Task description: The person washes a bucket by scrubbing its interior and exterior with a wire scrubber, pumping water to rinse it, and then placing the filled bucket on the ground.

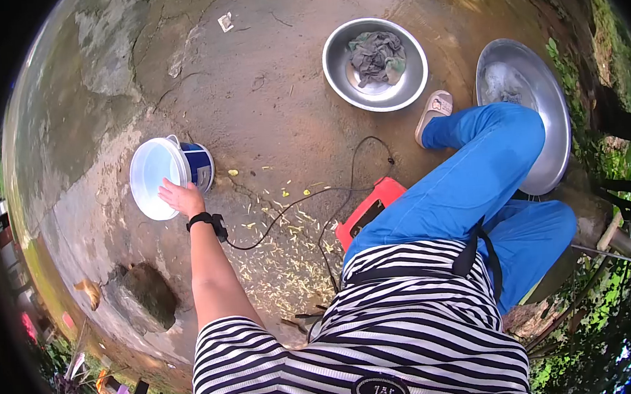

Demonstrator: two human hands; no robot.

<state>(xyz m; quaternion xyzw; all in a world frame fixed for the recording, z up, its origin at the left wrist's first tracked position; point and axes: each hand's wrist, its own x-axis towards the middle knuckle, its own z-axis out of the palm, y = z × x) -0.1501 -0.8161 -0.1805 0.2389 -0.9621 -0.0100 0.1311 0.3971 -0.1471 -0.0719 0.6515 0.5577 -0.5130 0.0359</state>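
My left hand [182,197] is stretched out at the near rim of a white bucket [154,168] with a blue label, on the left. Its fingers are apart over the bucket's mouth, and nothing shows in them. A black band with a small device [215,224] is round that wrist, and a thin cable runs from it. My right hand is out of sight. In a metal basin [416,80] at the upper middle lies a wet-looking grey cloth [377,57].
A larger metal basin [556,132] with cloudy water stands beyond my knee. Beside my thigh lies a red and black object [368,211], with the cable near it. A stone block [143,297] is at the lower left. Small yellowish scraps [283,254] litter the concrete.
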